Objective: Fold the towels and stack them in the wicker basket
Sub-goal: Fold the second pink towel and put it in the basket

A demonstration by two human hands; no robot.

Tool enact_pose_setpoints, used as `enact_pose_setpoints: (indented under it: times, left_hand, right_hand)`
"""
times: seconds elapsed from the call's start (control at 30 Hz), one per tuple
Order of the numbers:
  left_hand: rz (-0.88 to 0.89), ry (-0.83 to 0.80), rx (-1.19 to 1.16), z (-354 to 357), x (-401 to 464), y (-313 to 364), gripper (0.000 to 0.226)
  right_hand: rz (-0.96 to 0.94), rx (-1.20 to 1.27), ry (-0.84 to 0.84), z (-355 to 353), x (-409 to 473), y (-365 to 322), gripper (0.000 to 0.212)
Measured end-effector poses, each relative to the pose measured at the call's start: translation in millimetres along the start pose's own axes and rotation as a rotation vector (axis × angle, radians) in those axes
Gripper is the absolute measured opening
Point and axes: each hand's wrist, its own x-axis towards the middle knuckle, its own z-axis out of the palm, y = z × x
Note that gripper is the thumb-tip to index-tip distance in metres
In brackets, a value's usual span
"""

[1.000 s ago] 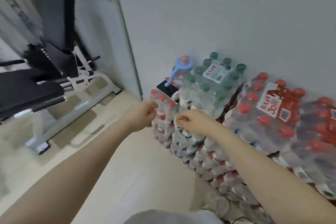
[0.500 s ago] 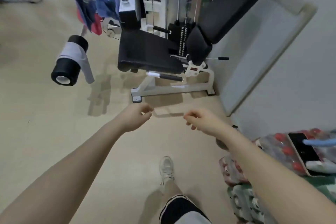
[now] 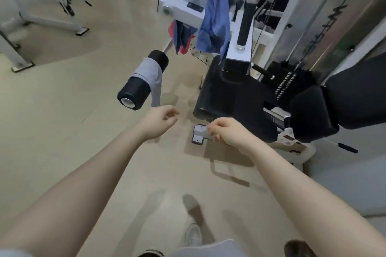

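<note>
Turned away from the wall of shrink-wrapped bottles seen a second ago, and now facing the white-framed gym machine with black pads (image 3: pixel 236 98) across the beige floor (image 3: pixel 62 131). Both arms stretched forward, empty. Left hand (image 3: pixel 159 122) loosely curled, thumb and fingertips near each other but pinching nothing. Right hand (image 3: pixel 228 132) likewise loosely curled, knuckles up, holding nothing — merely passing in front of the machine's white foot.

Task's cloths now in view: a pale grey towel draped over the black foam roller pad (image 3: pixel 151 77), just ahead of the left hand and not yet touched; a crumpled blue cloth hung over the white machine arm (image 3: pixel 215 25) further back, with a red-and-blue piece (image 3: pixel 181 37) beside it — whether these are towels cannot be told. No wicker basket visible anywhere.

Judged from this: the turn looks like the approach to collect the first towel. Folding not begun, stacking further off, basket yet to be found.
</note>
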Motion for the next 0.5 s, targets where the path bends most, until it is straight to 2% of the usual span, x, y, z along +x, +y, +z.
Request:
enact_pose_setpoints:
  times: [0.13,0.23,0.37,0.5]
  left_hand:
    - [-0.089,0.011,-0.049,-26,32,-44,0.026]
    - [-0.128,-0.016,-0.017,-56,59,-86,0.025]
    - [-0.15,-0.036,-0.006,-111,112,-152,0.023]
    - [-0.119,-0.086,0.012,-185,173,-213,0.022]
  right_hand:
    - [-0.001,-0.007,-0.147,36,67,-37,0.015]
    - [0.005,-0.016,-0.196,62,117,-64,0.014]
    - [0.001,-0.054,-0.192,94,187,-108,0.015]
    - [0.044,-0.016,-0.089,117,261,-162,0.019]
